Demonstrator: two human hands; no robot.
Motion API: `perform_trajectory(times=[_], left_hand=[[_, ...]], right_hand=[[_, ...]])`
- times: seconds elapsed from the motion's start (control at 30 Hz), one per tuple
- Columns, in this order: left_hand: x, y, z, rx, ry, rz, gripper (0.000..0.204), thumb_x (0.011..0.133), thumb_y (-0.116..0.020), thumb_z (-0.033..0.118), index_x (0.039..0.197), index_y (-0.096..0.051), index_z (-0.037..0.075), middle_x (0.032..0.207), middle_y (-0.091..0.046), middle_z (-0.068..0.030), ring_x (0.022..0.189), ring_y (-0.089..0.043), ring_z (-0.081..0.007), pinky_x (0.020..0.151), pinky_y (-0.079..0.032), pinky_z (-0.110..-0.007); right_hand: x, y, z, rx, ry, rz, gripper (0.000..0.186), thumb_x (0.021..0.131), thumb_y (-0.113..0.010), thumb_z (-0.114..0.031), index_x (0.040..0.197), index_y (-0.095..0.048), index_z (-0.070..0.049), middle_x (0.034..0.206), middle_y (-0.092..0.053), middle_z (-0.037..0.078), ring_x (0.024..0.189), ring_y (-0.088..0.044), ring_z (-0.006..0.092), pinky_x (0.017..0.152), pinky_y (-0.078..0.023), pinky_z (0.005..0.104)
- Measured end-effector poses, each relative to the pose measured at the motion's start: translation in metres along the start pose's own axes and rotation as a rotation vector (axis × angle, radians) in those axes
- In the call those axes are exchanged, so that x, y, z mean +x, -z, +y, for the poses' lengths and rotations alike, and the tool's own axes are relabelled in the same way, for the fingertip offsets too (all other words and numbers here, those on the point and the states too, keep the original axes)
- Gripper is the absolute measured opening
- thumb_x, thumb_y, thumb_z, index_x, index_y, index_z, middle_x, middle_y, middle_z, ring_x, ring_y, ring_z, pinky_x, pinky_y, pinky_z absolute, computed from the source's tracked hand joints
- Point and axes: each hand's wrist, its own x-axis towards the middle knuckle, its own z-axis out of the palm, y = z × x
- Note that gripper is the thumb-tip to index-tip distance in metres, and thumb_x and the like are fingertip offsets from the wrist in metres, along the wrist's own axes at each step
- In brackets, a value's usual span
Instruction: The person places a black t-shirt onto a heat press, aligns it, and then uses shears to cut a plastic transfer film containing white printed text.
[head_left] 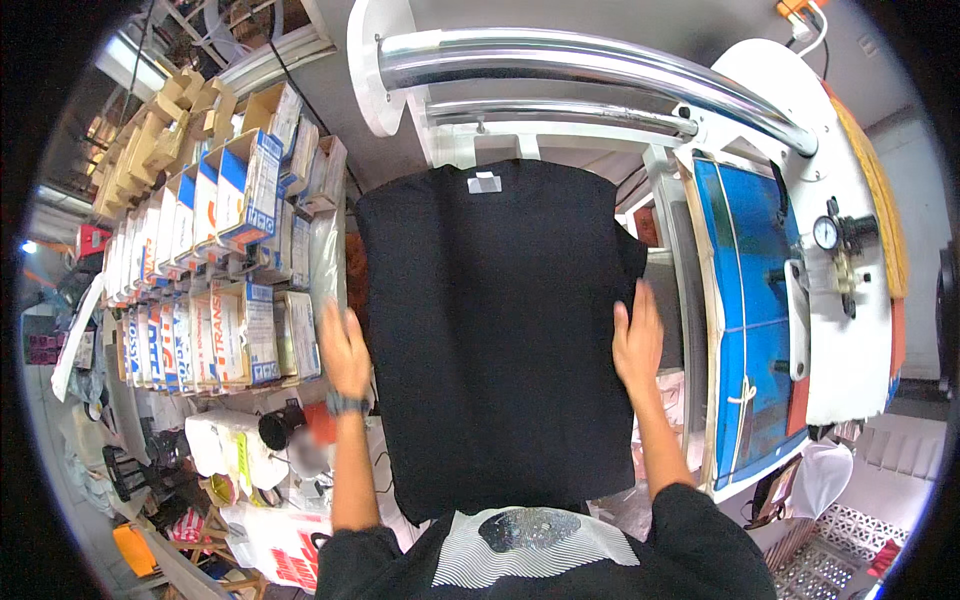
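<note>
A black shirt (500, 330) lies spread flat in front of me, its neck at the far end and its hem near my body. A small white label (485, 183) shows inside the neckline. My left hand (345, 352) is beside the shirt's left edge, open with fingers stretched away from me; a dark watch (348, 404) is on that wrist. Along the right edge, my right hand (638, 335) is open too, fingers extended and thumb apart. Whether either palm presses on the cloth I cannot tell. Most of the surface under the shirt is hidden by it.
Beyond the shirt stands a white machine frame with a chrome roller (590, 65). At right are a blue panel (740, 320) and a pressure gauge (827, 233). Cardboard magazine boxes (255, 330) fill racks at left. Plastic bags (275, 540) lie lower left.
</note>
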Motion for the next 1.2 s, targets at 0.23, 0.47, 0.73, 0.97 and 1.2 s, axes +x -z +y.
perform_trajectory(times=[0.23, 0.47, 0.73, 0.97, 1.2], left_hand=[[-0.284, 0.070, -0.062, -1.072, 0.930, -0.476, 0.080, 0.099, -0.027, 0.067, 0.127, -0.060, 0.000, 0.129, -0.063, -0.0118, 0.121, -0.056, -0.0238, 0.105, -0.040, -0.035], [-0.379, 0.111, -0.064, -0.821, 0.670, -0.414, 0.035, 0.100, -0.059, 0.038, 0.104, -0.068, 0.004, 0.086, -0.064, 0.0044, 0.069, -0.055, -0.0039, 0.063, -0.043, -0.019], [-0.383, 0.118, -0.054, -0.972, 0.663, -0.196, 0.023, 0.096, -0.066, 0.025, 0.098, -0.067, 0.002, 0.081, -0.066, 0.0002, 0.069, -0.063, -0.0098, 0.063, -0.051, -0.024], [-0.392, 0.129, -0.055, -0.889, 0.679, -0.138, 0.020, 0.092, -0.073, 0.023, 0.096, -0.070, 0.004, 0.079, -0.065, 0.0015, 0.066, -0.059, -0.0073, 0.060, -0.046, -0.020], [-0.392, 0.133, -0.061, -0.948, 0.719, -0.141, 0.021, 0.086, -0.079, 0.017, 0.096, -0.070, 0.002, 0.082, -0.066, 0.0004, 0.067, -0.058, -0.0073, 0.059, -0.044, -0.020]], right_hand=[[-0.241, -0.007, 0.134, 0.762, -0.684, -0.197, 0.061, 0.106, -0.036, -0.048, 0.092, -0.067, 0.002, 0.080, -0.064, 0.003, 0.074, -0.056, 0.0110, 0.071, -0.045, 0.0283], [-0.307, 0.051, 0.113, 0.814, -0.506, -0.273, 0.035, 0.099, -0.061, -0.033, 0.077, -0.060, -0.005, 0.071, -0.045, -0.008, 0.066, -0.036, 0.0031, 0.059, -0.029, 0.0221], [-0.332, 0.048, 0.132, 1.086, -0.505, -0.341, 0.022, 0.085, -0.079, -0.021, 0.083, -0.065, -0.004, 0.069, -0.058, -0.003, 0.056, -0.048, 0.0056, 0.050, -0.038, 0.0221], [-0.332, 0.061, 0.154, 1.144, -0.561, -0.285, 0.018, 0.084, -0.079, -0.016, 0.085, -0.066, -0.004, 0.070, -0.061, -0.001, 0.055, -0.050, 0.0066, 0.051, -0.039, 0.0204], [-0.334, 0.068, 0.154, 1.061, -0.525, -0.328, 0.023, 0.086, -0.078, -0.022, 0.086, -0.070, -0.001, 0.073, -0.065, 0.001, 0.058, -0.058, 0.0077, 0.055, -0.048, 0.0206]])
